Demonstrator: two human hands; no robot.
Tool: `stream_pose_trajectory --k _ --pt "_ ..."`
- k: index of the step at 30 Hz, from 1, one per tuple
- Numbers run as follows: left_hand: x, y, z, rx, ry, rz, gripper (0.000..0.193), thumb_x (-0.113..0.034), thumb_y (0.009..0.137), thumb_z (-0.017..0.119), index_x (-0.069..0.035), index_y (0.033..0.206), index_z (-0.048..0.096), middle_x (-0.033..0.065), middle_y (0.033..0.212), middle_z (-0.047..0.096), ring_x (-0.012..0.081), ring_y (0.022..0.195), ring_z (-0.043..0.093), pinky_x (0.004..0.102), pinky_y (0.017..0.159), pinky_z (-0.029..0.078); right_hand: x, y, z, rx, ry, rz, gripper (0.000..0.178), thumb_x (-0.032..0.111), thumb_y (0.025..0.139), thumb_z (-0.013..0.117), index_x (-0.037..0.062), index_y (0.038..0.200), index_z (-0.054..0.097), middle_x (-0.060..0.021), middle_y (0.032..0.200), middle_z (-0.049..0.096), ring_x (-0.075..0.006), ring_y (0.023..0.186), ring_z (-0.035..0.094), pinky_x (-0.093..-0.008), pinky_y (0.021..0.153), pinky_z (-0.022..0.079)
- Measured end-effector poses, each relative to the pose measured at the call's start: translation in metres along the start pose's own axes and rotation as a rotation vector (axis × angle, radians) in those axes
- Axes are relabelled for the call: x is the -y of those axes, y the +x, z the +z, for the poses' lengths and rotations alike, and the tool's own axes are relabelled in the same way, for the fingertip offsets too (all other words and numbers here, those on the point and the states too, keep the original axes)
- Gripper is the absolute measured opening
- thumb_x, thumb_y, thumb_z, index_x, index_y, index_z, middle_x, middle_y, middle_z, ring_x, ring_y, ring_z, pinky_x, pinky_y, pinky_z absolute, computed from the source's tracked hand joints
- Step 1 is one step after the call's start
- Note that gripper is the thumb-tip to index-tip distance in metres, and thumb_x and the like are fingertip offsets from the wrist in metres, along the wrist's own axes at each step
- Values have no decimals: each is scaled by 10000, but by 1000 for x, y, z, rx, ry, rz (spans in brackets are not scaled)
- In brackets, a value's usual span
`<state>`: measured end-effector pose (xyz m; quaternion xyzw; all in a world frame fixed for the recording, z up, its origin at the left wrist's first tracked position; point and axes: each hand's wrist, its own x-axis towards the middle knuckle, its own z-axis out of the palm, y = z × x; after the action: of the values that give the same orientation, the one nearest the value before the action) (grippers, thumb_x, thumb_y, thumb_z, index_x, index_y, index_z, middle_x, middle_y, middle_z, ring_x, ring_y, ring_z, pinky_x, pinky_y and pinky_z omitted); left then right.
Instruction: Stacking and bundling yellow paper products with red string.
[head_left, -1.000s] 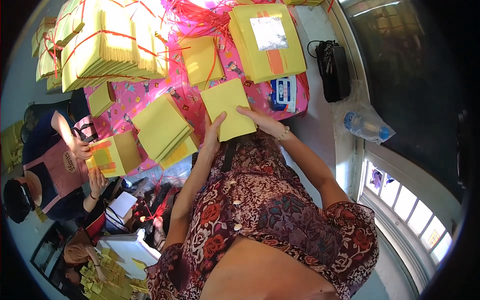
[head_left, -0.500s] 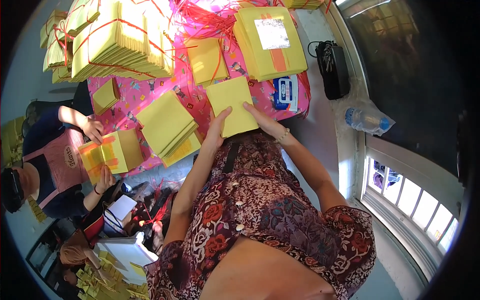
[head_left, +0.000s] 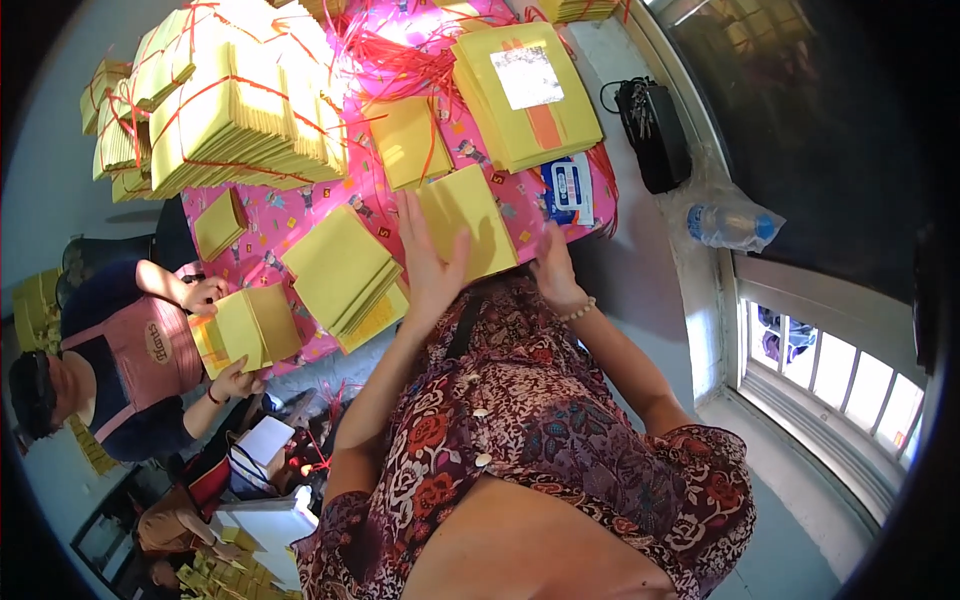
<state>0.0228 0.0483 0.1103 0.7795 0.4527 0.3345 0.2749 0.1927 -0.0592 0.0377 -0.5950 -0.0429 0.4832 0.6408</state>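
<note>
In front of me at the table's near edge lies a stack of yellow paper, its top sheet plain. My left hand is at the stack's left side, fingers stretched out and thumb raised, overlapping its edge in the picture; whether it touches the paper I cannot tell. To the right of the stack, and apart from it, my right hand is held with its fingers extended and nothing in it. A beaded bracelet is on my right wrist. Just beyond the stack is a smaller yellow paper pile.
Tied yellow bundles tower at the far left of the pink tablecloth. A thick yellow stack, a blue-and-white pack and red strings lie beyond. At left, a co-worker handles yellow paper. A wrapped bottle is at right.
Both hands have let go of the paper stack and spread apart, the right one moving away to the right. The co-worker's sheet now shows less of its orange area.
</note>
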Motion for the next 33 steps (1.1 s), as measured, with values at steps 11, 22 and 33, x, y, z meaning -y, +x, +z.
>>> stream_pose_trajectory --k 11,22,33 --pt "86 162 27 1119 -363 -672 563 -478 1000 409 -18 1280 575 90 1240 630 196 1125 595 315 977 451 -38 -14 36 111 858 794 974 771 832 314 61 1496 263 -184 1535 262 -350 1427 206 -548 1157 145" --pt "83 156 49 1466 -448 -832 394 -385 1005 439 -104 1245 576 11 1099 669 94 891 657 290 744 563 -24 -21 60 241 1101 587 992 862 797 185 143 1445 405 -123 1455 432 -355 1353 372 -543 1140 233" --pt "83 152 43 1406 -441 -889 377 -389 997 445 -107 1187 607 -10 1048 673 84 843 641 277 723 539 -16 -31 67 128 1107 653 934 797 859 105 131 1445 397 -123 1441 449 -345 1338 399 -541 1123 267"
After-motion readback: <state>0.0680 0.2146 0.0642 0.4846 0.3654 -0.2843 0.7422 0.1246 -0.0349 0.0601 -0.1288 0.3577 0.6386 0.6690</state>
